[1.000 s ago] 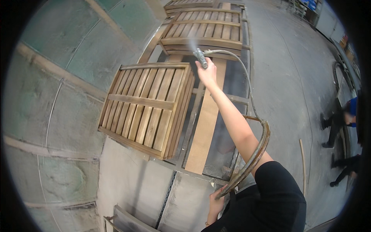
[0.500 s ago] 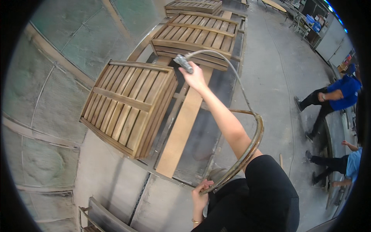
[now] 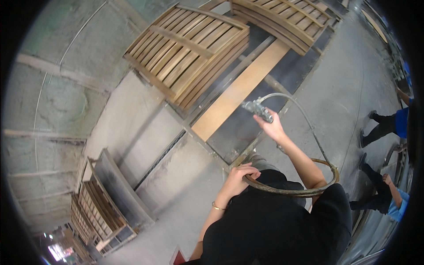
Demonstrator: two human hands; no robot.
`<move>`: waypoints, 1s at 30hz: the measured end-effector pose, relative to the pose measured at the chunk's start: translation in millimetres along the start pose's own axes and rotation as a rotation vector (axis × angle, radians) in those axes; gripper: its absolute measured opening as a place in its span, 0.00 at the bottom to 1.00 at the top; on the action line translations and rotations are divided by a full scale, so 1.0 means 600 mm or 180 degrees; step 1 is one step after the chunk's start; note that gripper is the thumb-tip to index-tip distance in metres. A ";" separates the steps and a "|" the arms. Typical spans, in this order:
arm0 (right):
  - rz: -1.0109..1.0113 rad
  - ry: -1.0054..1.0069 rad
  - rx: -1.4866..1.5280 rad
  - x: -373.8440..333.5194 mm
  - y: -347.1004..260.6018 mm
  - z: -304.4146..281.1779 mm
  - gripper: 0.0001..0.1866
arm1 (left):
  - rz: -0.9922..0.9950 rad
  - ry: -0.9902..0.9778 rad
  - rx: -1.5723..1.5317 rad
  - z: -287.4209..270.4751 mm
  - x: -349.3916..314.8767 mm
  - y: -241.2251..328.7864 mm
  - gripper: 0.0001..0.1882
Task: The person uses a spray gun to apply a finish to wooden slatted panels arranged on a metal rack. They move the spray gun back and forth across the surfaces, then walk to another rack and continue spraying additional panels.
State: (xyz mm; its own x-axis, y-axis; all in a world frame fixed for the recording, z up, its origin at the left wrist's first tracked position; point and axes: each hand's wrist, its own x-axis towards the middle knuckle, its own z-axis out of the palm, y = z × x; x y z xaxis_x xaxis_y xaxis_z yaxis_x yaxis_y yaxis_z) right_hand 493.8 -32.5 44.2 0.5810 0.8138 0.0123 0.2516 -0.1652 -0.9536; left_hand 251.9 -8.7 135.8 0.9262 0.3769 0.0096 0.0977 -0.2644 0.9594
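My right hand (image 3: 274, 128) is closed around the handle of a grey metal spray gun (image 3: 257, 110), held out in front of me over the near end of a low metal frame (image 3: 228, 155). From the gun a thin hose (image 3: 304, 115) arcs to the right and joins a thicker brown hose loop (image 3: 282, 192). Close to my body, my left hand (image 3: 240, 177) has its fingers curled over that thicker hose. A stack of slatted wooden panels (image 3: 185, 48) rests on the frame, ahead and left of the gun, not touching it. A flat tan board (image 3: 240, 90) lies beside the stack.
A second stack of slatted panels (image 3: 282, 20) stands farther along the frame. Pale green-grey wall panels (image 3: 57, 101) line the left. At lower left a cart (image 3: 104, 221) carries more slatted wood. Two people (image 3: 384, 119) are at the right edge.
My right hand has drawn the spray gun back toward my body, away from the gap between the stacks. My view has turned left, bringing the cart into fuller sight. Both hands keep their holds.
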 end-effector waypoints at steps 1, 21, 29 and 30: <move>-0.0168 -0.0147 0.0007 -0.018 -0.002 0.022 0.16 | 0.0070 0.0019 0.0003 0.000 -0.004 0.000 0.05; 0.0175 0.1392 -0.0477 0.115 -0.128 -0.164 0.08 | -0.0044 0.0076 0.0171 0.022 0.037 0.011 0.07; 0.0885 -0.0415 0.0500 0.078 -0.231 -0.063 0.07 | -0.0080 0.0048 0.0578 0.030 0.079 0.021 0.08; 0.0487 -0.0759 0.0312 0.081 -0.235 -0.046 0.07 | -0.0089 0.0123 0.0537 0.028 0.082 0.023 0.08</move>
State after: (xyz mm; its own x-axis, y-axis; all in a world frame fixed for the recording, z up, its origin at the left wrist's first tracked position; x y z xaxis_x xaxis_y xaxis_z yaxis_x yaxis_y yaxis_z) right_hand 507.8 15.2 187.8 0.4051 0.8934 -0.1939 0.0923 -0.2510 -0.9636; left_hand 305.2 -8.8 145.0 0.9079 0.4192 -0.0025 0.1860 -0.3975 0.8986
